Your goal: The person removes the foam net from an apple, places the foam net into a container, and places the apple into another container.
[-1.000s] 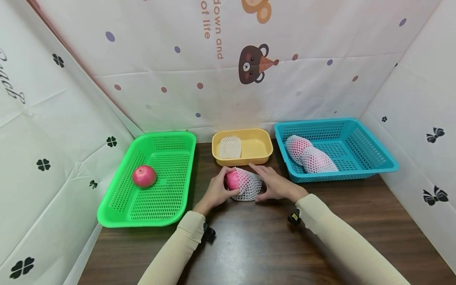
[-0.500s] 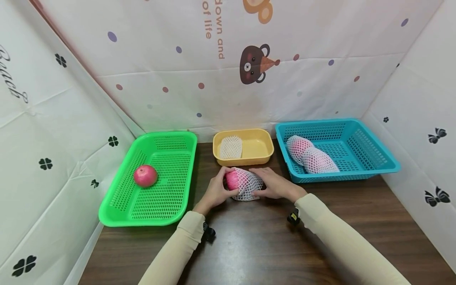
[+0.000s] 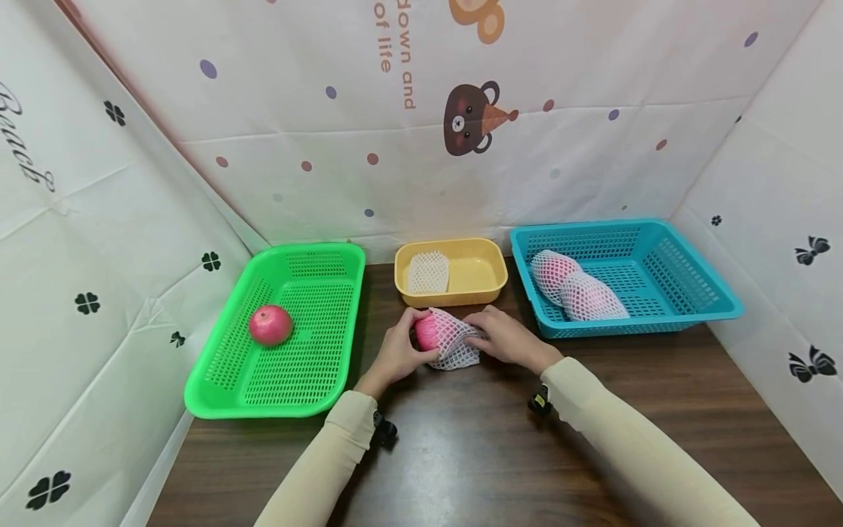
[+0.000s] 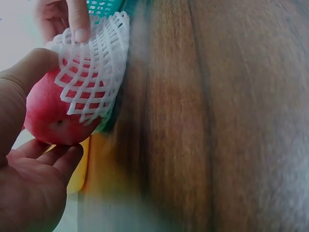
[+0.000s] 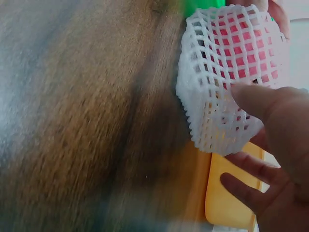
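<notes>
Near the middle of the table, a round pinkish-red fruit (image 3: 427, 333) lies partly inside a white foam net sleeve (image 4: 91, 67). My left hand (image 3: 398, 353) grips the bare end of this fruit, with the thumb on one side and the fingers on the other. At the opposite end, my right hand (image 3: 506, 337) pinches the loose part of the sleeve between thumb and fingers. The right wrist view shows the right thumb pressing on the mesh (image 5: 219, 116), which extends past the fruit. Some right fingertips are hidden behind the net.
A green basket (image 3: 352, 329) on the left holds one bare red fruit (image 3: 271, 326). Behind the hands, a yellow tray (image 3: 477, 274) contains white foam nets (image 3: 428, 273). The blue basket (image 3: 718, 296) on the right holds net-covered fruits (image 3: 593, 296). Printed cloth (image 3: 290, 183) hangs behind.
The right hand has closed its fingers on the sleeve's loose end and bunched it toward the fruit. The left hand has kept its hold on the fruit.
</notes>
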`<action>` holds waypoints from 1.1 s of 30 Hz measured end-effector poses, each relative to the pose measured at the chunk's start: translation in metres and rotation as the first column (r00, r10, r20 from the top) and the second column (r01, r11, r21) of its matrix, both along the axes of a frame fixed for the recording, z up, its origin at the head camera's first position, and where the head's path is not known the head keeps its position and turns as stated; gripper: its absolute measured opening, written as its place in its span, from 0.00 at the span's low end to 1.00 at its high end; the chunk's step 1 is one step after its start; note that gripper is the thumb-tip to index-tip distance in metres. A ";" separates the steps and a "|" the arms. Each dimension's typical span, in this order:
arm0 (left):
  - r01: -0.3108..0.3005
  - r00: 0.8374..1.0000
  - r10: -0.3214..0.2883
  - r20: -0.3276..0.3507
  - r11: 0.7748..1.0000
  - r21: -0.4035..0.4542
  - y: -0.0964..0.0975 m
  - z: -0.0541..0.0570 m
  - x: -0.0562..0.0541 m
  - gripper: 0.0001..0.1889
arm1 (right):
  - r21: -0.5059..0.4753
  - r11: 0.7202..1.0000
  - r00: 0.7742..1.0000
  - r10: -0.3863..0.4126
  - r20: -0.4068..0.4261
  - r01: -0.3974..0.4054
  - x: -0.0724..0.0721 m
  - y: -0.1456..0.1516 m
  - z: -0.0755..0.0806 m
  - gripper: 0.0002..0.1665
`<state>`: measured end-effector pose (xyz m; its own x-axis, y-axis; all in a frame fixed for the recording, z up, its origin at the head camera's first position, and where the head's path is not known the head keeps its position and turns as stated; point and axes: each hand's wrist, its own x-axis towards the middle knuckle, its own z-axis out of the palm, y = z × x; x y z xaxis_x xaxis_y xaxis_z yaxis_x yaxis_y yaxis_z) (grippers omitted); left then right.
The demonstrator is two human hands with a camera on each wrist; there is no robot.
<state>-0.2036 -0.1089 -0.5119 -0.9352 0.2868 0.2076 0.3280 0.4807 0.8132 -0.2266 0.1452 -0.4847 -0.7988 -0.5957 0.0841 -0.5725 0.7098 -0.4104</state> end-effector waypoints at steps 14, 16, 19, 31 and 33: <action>-0.124 0.992 0.125 -0.019 0.992 0.039 -0.016 -0.007 0.011 0.41 | 0.025 1.000 0.995 -0.012 -0.101 0.015 -0.004 -0.007 0.015 0.11; -0.137 0.990 0.137 -0.036 0.990 0.018 -0.019 -0.007 0.012 0.43 | 0.029 1.000 0.993 -0.008 -0.117 0.012 -0.004 -0.007 0.016 0.12; -0.143 0.988 0.142 -0.061 0.989 -0.019 -0.022 -0.008 0.013 0.44 | 0.021 1.000 0.989 0.003 -0.150 0.000 -0.003 -0.007 0.018 0.13; -0.158 0.985 0.157 -0.066 0.987 -0.020 -0.028 -0.010 0.017 0.39 | 0.010 0.999 0.977 0.050 -0.205 -0.049 -0.005 -0.008 0.026 0.11; -0.171 0.984 0.170 -0.057 0.985 -0.013 -0.029 -0.011 0.018 0.39 | -0.003 0.998 0.972 0.056 -0.228 -0.059 -0.007 -0.008 0.030 0.09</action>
<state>-0.1859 -0.1381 -0.5225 -0.9578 0.1286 0.2571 0.2847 0.5473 0.7870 -0.2335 0.1370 -0.4544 -0.7223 -0.6384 0.2659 -0.6915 0.6697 -0.2707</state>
